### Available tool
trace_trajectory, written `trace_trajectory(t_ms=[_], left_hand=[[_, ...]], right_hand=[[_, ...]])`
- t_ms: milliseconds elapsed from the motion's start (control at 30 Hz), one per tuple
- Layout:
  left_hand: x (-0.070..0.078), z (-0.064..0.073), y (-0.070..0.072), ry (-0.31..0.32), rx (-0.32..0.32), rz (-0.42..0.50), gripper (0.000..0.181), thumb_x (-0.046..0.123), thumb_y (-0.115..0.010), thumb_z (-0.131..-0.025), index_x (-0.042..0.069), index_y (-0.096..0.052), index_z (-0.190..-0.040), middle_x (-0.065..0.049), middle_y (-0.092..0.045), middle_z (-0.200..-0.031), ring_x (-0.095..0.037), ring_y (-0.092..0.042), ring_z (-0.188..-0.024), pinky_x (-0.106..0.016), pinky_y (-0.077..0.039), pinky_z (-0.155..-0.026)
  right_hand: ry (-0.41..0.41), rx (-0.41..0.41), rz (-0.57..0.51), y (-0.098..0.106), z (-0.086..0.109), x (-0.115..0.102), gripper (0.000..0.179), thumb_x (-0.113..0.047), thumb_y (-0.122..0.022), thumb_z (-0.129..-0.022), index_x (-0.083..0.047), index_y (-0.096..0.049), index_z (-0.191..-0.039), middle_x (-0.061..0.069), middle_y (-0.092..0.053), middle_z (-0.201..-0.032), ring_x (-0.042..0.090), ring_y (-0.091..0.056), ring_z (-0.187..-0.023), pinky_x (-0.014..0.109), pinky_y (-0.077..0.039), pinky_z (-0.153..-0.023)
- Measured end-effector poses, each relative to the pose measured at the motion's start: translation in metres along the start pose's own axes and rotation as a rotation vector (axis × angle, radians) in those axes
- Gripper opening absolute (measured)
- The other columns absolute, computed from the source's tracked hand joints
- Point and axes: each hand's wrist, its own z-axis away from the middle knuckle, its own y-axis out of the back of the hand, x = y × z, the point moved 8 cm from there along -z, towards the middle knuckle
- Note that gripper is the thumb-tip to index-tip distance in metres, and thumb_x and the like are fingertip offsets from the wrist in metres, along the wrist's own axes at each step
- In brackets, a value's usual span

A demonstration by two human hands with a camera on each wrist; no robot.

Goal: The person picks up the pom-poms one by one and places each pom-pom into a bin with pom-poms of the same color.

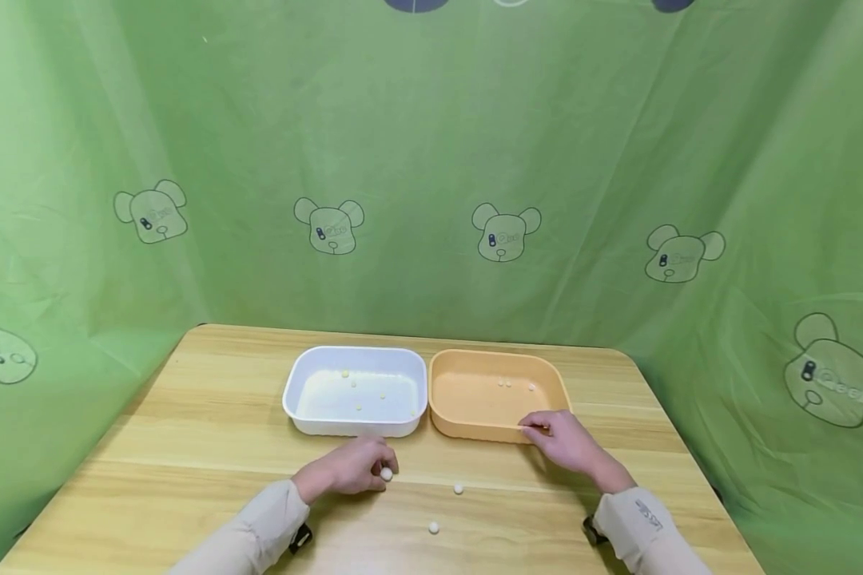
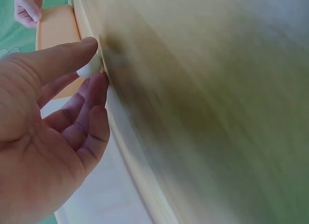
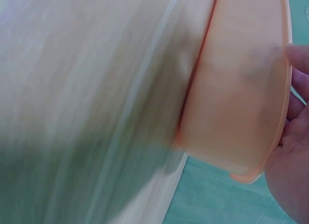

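My left hand (image 1: 352, 467) is low over the table in front of the white tray (image 1: 359, 429). It pinches a small white ball (image 2: 90, 68) between thumb and fingers, with the other fingers curled. At the near right part of the orange tray (image 1: 475, 432), my right hand (image 1: 562, 439) grips the rim. The right wrist view shows the thumb at the rim, with the other fingers partly hidden behind the tray wall. Two small white balls, a farther one (image 1: 458, 489) and a nearer one (image 1: 434, 528), lie on the table between the hands.
Several tiny yellowish balls lie scattered in the white tray. A few small white ones, one of them a ball (image 1: 531, 387) at the right, sit inside the orange tray. Both trays stand side by side on the wooden table (image 1: 187, 447). A green curtain (image 1: 417, 144) surrounds it.
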Motion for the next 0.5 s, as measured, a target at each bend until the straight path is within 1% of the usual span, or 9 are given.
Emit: trace_trajectory(t_ms=[167,267,400,500], left_hand=[[-0.0002,-0.0020,-0.0014,0.001,-0.008,-0.003,0.016,0.010,-0.076,-0.076,0.015,-0.068,-0.089,0.011,-0.055,-0.082,0.000,-0.050,-0.075,-0.017,-0.045,-0.070],[0.0007,-0.0028,-0.0026,0.001,-0.013,0.002,0.016,0.009,-0.076,-0.076,0.015,-0.067,-0.088,0.012,-0.055,-0.081,0.001,-0.050,-0.074,-0.016,-0.045,-0.070],[0.0051,-0.0037,-0.0025,-0.012,-0.014,0.019,0.015,0.010,-0.076,-0.076,0.015,-0.067,-0.087,0.014,-0.055,-0.080,0.002,-0.050,-0.073,-0.015,-0.045,-0.069],[0.0096,-0.0045,-0.0006,-0.022,-0.009,0.036,0.014,0.011,-0.076,-0.077,0.016,-0.067,-0.085,0.015,-0.055,-0.079,0.002,-0.051,-0.072,-0.015,-0.045,-0.068]], right_hand=[[0.006,0.009,0.000,0.0008,0.0003,-0.0006,0.010,-0.018,-0.062,-0.092,-0.017,-0.072,-0.091,-0.007,-0.069,-0.088,0.008,-0.061,-0.080,0.033,-0.052,-0.072],[-0.006,0.010,0.005,0.0003,0.0006,0.0006,0.009,-0.017,-0.063,-0.091,-0.018,-0.072,-0.091,-0.008,-0.069,-0.088,0.006,-0.061,-0.079,0.032,-0.052,-0.073],[-0.014,0.011,0.011,-0.0007,0.0003,0.0014,0.008,-0.017,-0.064,-0.091,-0.019,-0.072,-0.091,-0.009,-0.069,-0.088,0.006,-0.061,-0.080,0.032,-0.052,-0.073],[-0.002,0.014,0.010,-0.0006,0.0002,0.0009,0.009,-0.018,-0.063,-0.092,-0.018,-0.072,-0.091,-0.008,-0.069,-0.088,0.007,-0.061,-0.080,0.033,-0.052,-0.073]])
